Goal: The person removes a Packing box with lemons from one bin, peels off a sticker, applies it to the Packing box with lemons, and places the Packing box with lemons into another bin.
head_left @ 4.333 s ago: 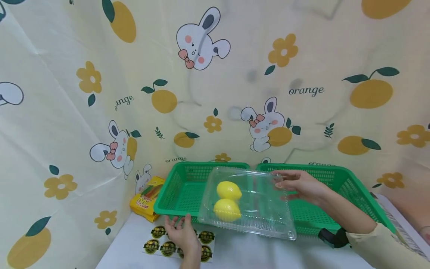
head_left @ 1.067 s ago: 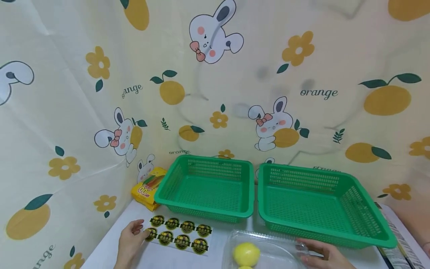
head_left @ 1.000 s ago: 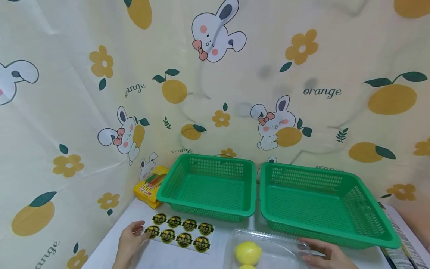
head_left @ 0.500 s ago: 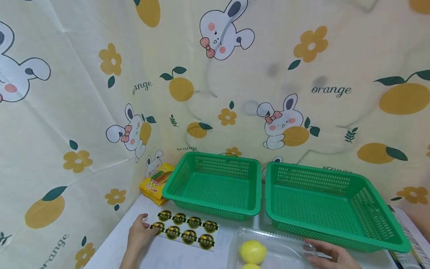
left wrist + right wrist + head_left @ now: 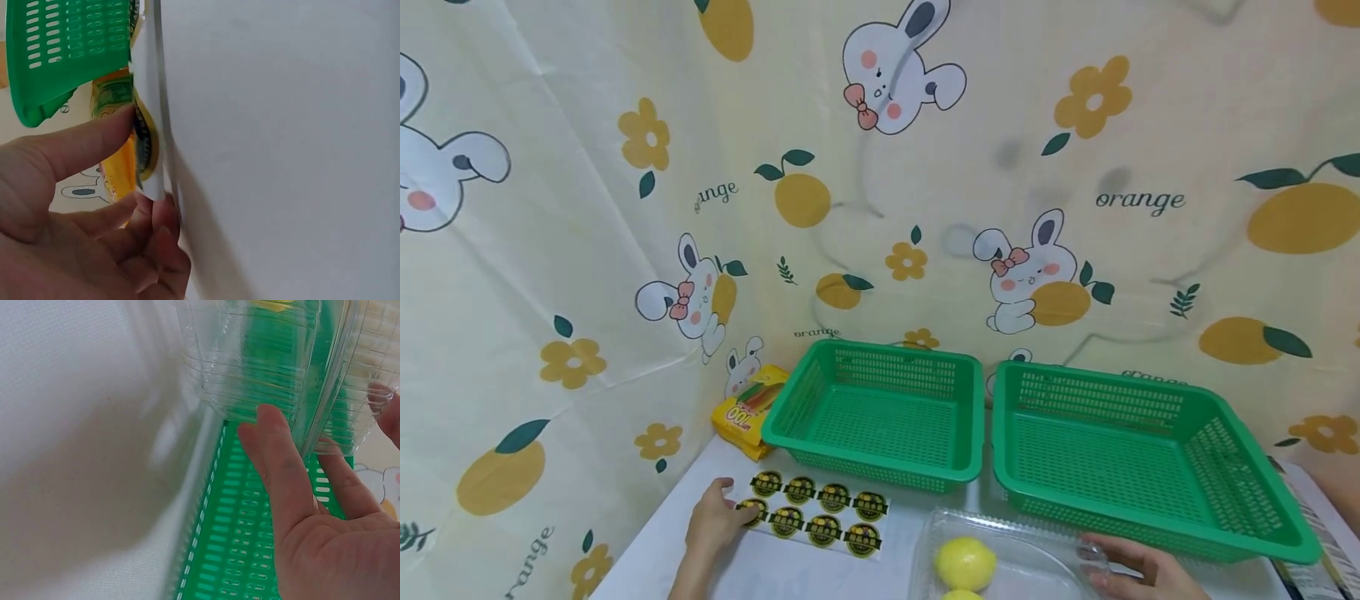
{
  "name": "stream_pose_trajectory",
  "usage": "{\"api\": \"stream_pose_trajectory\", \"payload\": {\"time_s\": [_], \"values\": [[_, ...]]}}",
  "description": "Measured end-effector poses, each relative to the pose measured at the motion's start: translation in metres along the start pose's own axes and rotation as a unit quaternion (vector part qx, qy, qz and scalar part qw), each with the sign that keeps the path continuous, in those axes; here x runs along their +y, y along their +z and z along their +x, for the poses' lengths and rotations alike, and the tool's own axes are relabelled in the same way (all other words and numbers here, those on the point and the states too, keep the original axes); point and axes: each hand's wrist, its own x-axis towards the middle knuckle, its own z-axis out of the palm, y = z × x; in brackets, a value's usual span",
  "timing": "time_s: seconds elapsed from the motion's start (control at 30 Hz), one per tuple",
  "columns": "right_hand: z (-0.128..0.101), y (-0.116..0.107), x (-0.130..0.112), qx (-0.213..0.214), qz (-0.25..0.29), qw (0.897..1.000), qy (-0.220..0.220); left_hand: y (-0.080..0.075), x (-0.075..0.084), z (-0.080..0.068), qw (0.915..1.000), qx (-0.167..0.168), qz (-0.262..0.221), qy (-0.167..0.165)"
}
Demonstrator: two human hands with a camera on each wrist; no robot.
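Note:
My left hand (image 5: 715, 523) pinches the left edge of a sheet of round black-and-gold stickers (image 5: 787, 521). In the left wrist view the thumb lies on the sheet's printed face (image 5: 147, 140) and the fingers curl beneath its corner. A clear plastic clamshell box (image 5: 1045, 554) stands at the front of the table, partly cut off by the frame. Through its lid shows a yellow lemon (image 5: 964, 564), with part of another below it. My right hand (image 5: 1138, 575) grips the box's right side, fingers (image 5: 275, 444) along its ribbed wall and thumb by the lid.
Two green perforated baskets, one on the left (image 5: 880, 429) and one on the right (image 5: 1097, 467), stand behind the sheet and box. Left of them leans a yellow packet (image 5: 747, 412). Printed strips (image 5: 1311, 542) lie at the right edge. A patterned cloth (image 5: 880, 192) hangs behind.
The box has come down from in front of the baskets to the table's front, still in my right hand. My left hand has moved left and taken the sticker sheet's edge.

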Motion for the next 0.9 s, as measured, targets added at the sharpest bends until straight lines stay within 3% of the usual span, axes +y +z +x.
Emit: {"api": "stream_pose_trajectory", "payload": {"time_s": [0.17,0.27,0.4,0.57,0.7,0.9], "values": [[0.001,-0.002,0.006,-0.015,0.044,0.999,-0.001,-0.008,-0.002,-0.003,0.9992,-0.013,-0.034,0.015],[0.001,-0.003,0.008,-0.012,0.052,0.999,0.001,-0.013,-0.002,-0.004,0.9964,-0.021,-0.080,0.018],[0.002,-0.005,0.008,-0.024,0.048,0.999,-0.010,-0.020,-0.002,-0.004,0.9890,-0.032,-0.144,-0.008],[0.000,-0.005,0.005,-0.031,0.040,0.999,-0.006,-0.023,-0.001,-0.002,0.9882,-0.033,-0.149,-0.013],[0.000,0.000,-0.001,-0.012,0.024,1.000,0.016,-0.022,0.002,-0.004,0.9872,0.007,-0.159,0.010],[0.000,0.008,-0.008,0.029,-0.004,0.998,0.049,-0.033,0.008,-0.019,0.9788,0.103,-0.165,0.065]]}}
